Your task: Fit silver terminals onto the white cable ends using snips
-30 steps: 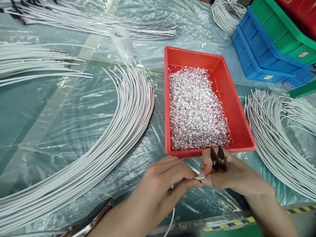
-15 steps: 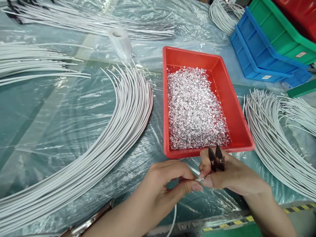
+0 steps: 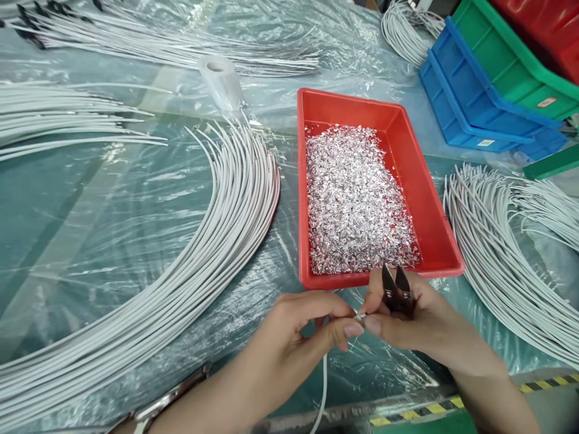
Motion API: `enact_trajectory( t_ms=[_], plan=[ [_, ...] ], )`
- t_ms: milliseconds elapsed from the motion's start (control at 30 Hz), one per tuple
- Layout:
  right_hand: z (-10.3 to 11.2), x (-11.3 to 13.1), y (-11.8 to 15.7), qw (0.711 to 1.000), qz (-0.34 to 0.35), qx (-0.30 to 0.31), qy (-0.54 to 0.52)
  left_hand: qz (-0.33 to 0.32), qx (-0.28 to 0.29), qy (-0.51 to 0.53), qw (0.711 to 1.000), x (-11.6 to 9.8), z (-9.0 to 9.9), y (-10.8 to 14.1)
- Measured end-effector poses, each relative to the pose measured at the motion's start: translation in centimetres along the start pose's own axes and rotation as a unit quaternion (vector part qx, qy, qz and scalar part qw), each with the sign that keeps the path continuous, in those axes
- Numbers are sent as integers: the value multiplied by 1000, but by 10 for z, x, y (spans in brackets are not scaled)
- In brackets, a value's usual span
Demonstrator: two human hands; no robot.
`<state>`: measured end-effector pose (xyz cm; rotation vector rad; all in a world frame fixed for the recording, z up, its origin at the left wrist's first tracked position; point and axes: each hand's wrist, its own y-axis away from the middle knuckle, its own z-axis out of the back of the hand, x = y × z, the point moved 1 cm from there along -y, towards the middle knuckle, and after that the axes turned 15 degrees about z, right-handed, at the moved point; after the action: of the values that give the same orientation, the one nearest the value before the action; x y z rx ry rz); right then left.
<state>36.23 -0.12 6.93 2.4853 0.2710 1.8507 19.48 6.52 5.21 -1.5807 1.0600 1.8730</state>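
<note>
Thumb and finger of my left hand (image 3: 312, 331) pinch a white cable (image 3: 324, 386) close to its tip, and the rest hangs below toward the bottom edge. The fingertips of my right hand (image 3: 407, 313) meet the same cable end, where a small shiny bit shows. Small dark snips (image 3: 397, 292) are tucked in my right hand, with both blades pointing up and apart. Just beyond my hands lies a red tray (image 3: 434, 211) holding a heap of silvery foil scraps (image 3: 357, 199).
A big curved bundle of white cables (image 3: 239, 199) lies left, another bundle (image 3: 488, 229) right. Behind are a clear roll (image 3: 221, 81) and more cables (image 3: 172, 45). Stacked blue bins (image 3: 474, 90) and a green bin (image 3: 506, 48) stand at the upper right.
Both hands' fingertips have shifted slightly up and left with the cable end. More of the hanging cable shows below my left hand.
</note>
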Motion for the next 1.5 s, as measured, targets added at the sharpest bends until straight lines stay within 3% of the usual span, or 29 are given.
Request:
enact_trajectory(
  t_ms=[300,567,833,1500],
  plan=[
    [-5,4,4,993,39,-27,106,-4,-10,12,1000,-1,1,1],
    [-4,-2,2,998,38,-33,35,8,-4,36,999,1,-1,1],
    [-4,-3,0,997,65,-31,32,99,54,59,992,2,-3,3],
    [-6,-2,2,998,40,-26,41,114,94,91,985,7,-6,7]
  ],
)
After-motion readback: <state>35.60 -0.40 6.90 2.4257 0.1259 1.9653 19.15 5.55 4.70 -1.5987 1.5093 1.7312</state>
